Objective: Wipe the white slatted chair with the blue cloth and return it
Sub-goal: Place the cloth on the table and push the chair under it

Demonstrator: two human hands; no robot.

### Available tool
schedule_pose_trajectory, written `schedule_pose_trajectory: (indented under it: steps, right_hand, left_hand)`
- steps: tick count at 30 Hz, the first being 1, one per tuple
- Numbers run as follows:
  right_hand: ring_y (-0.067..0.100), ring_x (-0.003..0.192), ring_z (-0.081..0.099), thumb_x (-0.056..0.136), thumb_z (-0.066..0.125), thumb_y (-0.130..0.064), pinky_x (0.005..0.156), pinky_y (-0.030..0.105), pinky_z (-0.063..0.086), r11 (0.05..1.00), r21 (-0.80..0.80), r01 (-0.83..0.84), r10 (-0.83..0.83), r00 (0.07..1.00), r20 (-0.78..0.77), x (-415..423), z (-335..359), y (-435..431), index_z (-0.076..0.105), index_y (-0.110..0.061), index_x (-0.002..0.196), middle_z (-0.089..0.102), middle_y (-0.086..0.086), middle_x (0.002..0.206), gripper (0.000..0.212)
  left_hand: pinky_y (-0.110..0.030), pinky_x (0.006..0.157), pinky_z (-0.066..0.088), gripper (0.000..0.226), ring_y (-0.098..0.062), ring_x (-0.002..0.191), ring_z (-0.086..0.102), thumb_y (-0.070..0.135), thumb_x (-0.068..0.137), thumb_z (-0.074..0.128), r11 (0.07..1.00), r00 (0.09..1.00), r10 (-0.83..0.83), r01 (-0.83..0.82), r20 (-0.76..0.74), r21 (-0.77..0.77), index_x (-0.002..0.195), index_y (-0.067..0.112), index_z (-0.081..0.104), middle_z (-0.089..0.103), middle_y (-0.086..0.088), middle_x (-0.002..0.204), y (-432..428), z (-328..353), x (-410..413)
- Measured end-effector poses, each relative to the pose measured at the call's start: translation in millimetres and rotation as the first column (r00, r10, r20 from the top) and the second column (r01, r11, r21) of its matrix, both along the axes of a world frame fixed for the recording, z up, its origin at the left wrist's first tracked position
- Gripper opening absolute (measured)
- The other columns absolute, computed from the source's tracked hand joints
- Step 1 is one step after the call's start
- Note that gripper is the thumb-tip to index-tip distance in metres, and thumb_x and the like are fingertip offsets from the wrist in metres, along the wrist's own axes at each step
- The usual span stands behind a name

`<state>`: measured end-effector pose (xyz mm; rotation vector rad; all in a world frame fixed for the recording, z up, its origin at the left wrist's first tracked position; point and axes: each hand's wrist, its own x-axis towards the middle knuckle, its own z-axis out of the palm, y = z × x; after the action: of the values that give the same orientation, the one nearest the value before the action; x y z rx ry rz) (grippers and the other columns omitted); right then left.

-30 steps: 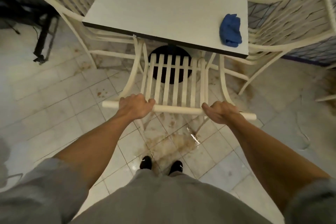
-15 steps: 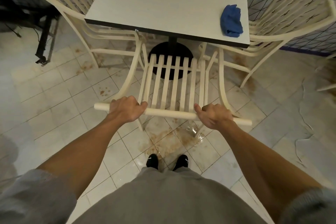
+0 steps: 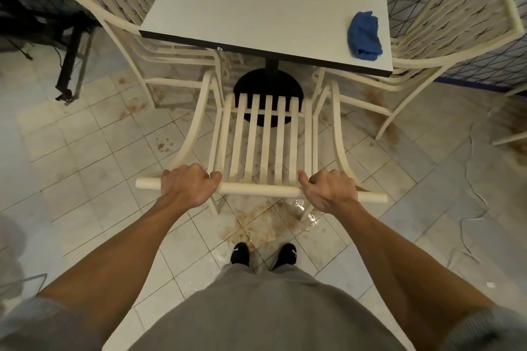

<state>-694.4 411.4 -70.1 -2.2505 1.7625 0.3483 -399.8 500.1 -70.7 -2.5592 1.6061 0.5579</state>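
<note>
Fingers of the left hand curl around the top rail of the white slatted chair, which stands at the near edge of the table. Right hand grips the same rail. Blue cloth lies bunched on the table's right corner.

Lighting is looking dim and yellowish; the wet floor patch is glaring a bit, and the wide lens is bending everything at the edges.
</note>
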Motion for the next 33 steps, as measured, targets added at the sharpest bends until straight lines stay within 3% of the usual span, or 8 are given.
schedule_pose_trajectory:
  steps: [7,10,14,18,28,33]
  right_hand:
    - [0.019,0.059,0.053,0.082,0.005,-0.073,0.065,0.035,0.044,0.999,-0.032,0.011,-0.012,0.999,-0.032,3.7,0.7,2.8,0.064,-0.02,0.062,0.058,0.001,0.063,0.082]
    - [0.02,0.059,0.052,0.083,0.008,-0.071,0.065,0.035,0.045,0.999,-0.037,0.021,-0.021,1.0,-0.022,13.7,-0.4,-0.4,0.063,-0.02,0.064,0.056,0.001,0.062,0.078]
    - [0.018,0.054,0.051,0.085,0.011,-0.07,0.064,0.034,0.046,0.999,-0.032,0.027,-0.027,1.0,0.001,30.4,-2.7,-5.0,0.061,-0.02,0.062,0.055,0.0,0.058,0.074]
    - [0.017,0.052,0.049,0.083,0.012,-0.069,0.058,0.032,0.037,0.997,-0.056,0.053,-0.053,0.999,0.0,36.2,-2.8,-9.8,0.062,-0.02,0.06,0.053,0.0,0.056,0.074]
    - [0.02,0.055,0.05,0.088,0.019,-0.064,0.059,0.034,0.036,0.998,-0.051,0.035,-0.034,0.999,0.018,38.1,-3.4,-10.9,0.057,-0.017,0.064,0.054,0.0,0.058,0.065]
    - [0.019,0.055,0.052,0.083,0.012,-0.072,0.058,0.032,0.035,0.999,-0.034,0.033,-0.034,0.999,-0.004,38.1,-2.2,-9.4,0.063,-0.019,0.061,0.057,0.0,0.058,0.077]
  left_hand:
    - [-0.034,0.068,0.037,0.052,-0.017,0.053,0.053,0.056,0.083,0.034,0.996,0.995,-0.055,0.06,0.084,-0.067,0.053,0.023,0.062,0.057,0.004,0.05,0.4,-4.4,6.3]
    - [-0.035,0.071,0.037,0.054,-0.018,0.054,0.053,0.059,0.076,0.028,0.995,0.995,-0.054,0.061,0.089,-0.082,0.052,0.024,0.061,0.056,0.005,0.049,-5.5,-5.0,17.1]
    - [-0.037,0.076,0.034,0.05,-0.016,0.053,0.051,0.054,0.081,0.034,0.994,0.994,-0.056,0.064,0.092,-0.093,0.05,0.024,0.06,0.055,0.005,0.047,-13.8,-7.3,35.1]
    - [-0.037,0.076,0.033,0.052,-0.016,0.053,0.052,0.055,0.077,0.028,0.992,0.994,-0.062,0.071,0.09,-0.101,0.05,0.025,0.06,0.055,0.006,0.047,-18.7,-8.5,40.5]
    - [-0.033,0.065,0.035,0.046,-0.014,0.056,0.051,0.056,0.081,0.036,0.994,0.996,-0.066,0.071,0.061,-0.083,0.058,0.028,0.065,0.057,0.007,0.052,-26.5,-5.6,46.6]
    - [-0.031,0.062,0.033,0.045,-0.013,0.055,0.05,0.056,0.082,0.04,0.993,0.997,-0.057,0.062,0.054,-0.098,0.057,0.028,0.064,0.056,0.008,0.051,-25.2,-6.8,49.5]
